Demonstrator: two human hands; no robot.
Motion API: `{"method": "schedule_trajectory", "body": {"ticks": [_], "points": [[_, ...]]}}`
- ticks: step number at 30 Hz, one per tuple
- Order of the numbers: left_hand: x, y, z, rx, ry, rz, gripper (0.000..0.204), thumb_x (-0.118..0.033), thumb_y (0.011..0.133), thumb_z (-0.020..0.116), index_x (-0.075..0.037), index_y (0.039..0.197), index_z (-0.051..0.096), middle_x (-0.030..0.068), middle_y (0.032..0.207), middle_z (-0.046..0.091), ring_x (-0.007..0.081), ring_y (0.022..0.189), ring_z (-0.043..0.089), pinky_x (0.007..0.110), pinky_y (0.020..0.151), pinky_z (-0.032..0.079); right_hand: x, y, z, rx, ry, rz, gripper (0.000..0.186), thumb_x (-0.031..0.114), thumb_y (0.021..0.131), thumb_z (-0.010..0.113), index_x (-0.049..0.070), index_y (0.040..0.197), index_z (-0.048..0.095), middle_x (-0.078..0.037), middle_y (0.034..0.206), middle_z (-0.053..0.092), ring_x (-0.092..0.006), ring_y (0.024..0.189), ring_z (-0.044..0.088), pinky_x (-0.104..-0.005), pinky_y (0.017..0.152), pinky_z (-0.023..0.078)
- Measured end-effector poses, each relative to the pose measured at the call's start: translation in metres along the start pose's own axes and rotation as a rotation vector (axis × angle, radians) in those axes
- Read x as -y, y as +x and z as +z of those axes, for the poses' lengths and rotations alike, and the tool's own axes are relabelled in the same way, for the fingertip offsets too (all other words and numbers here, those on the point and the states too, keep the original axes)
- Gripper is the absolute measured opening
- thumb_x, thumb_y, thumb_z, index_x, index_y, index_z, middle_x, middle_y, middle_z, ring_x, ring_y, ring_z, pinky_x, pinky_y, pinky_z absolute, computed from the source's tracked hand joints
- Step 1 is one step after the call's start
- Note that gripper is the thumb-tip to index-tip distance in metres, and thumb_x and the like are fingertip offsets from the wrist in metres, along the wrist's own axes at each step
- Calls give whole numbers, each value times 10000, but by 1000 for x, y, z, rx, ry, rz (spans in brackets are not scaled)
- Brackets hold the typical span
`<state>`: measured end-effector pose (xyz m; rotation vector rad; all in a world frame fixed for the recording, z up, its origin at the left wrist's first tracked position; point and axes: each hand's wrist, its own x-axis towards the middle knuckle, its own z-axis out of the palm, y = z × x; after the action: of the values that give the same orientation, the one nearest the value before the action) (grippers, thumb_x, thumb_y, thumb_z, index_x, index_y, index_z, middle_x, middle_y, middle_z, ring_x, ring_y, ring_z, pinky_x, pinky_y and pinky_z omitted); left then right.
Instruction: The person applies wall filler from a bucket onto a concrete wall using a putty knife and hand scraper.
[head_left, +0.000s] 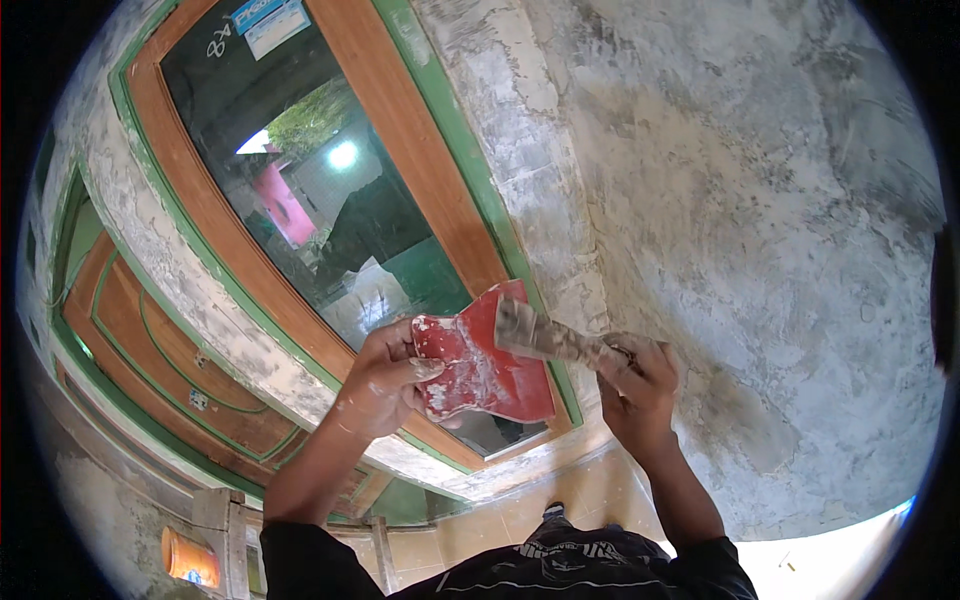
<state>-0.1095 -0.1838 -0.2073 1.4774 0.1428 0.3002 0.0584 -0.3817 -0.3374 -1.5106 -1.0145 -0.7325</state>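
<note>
Your left hand pinches the red plate by its left edge, seemingly to leave its smeared face free for the scraper, gripped in your right hand. The blade overlaps the plate's upper right; contact is unclear. The plate's right edge is unheld. Beyond stand the wooden window frame and, rightward, the grey wall, seemingly leaving your right elbow room.

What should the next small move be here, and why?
Probably draw the flat, grey-smeared scraper across the flared red plate: pale residue streaks its face, the scraper overlaps it in this view, and the left grip holds the plate.
</note>
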Motion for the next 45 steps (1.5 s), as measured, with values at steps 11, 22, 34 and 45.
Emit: {"method": "schedule_trajectory", "body": {"ticks": [11, 22, 34, 45], "points": [[26, -6, -30, -150, -71, -47, 351, -23, 764, 579, 53, 1102, 519, 123, 898, 635, 216, 724, 657, 396, 622, 586, -28, -47, 4, 190, 334, 454, 217, 1, 769, 634, 54, 979, 657, -65, 882, 636, -152, 734, 597, -280, 609, 435], [157, -100, -11, -387, -942, 59, 268, -137, 845, 585, -76, 1103, 546, 52, 990, 626, 152, 846, 634, 281, 747, 525, -142, -314, 56, 1190, 709, 1391, 228, 268, 886, 490, 97, 986, 604, -60, 635, 588, -120, 434, 514, -234, 339, 361], [255, -334, 37, -804, -1086, 125, 261, -187, 871, 583, -62, 1095, 536, 45, 995, 614, 144, 884, 608, 294, 800, 510, -148, -488, -39, 1790, 134, 969, 195, 87, 709, 762, -7, 709, 590, -112, 611, 617, -207, 455, 592, -332, 396, 480], [243, -616, 134, -1608, -962, 364, 257, -182, 865, 538, -63, 1092, 552, 48, 965, 634, 169, 873, 605, 304, 818, 476, -68, -614, 34, 1750, -361, 205, 727, 127, 505, 771, -97, 1114, 442, -255, 969, 597, -383, 924, 615, -410, 806, 512]]}}
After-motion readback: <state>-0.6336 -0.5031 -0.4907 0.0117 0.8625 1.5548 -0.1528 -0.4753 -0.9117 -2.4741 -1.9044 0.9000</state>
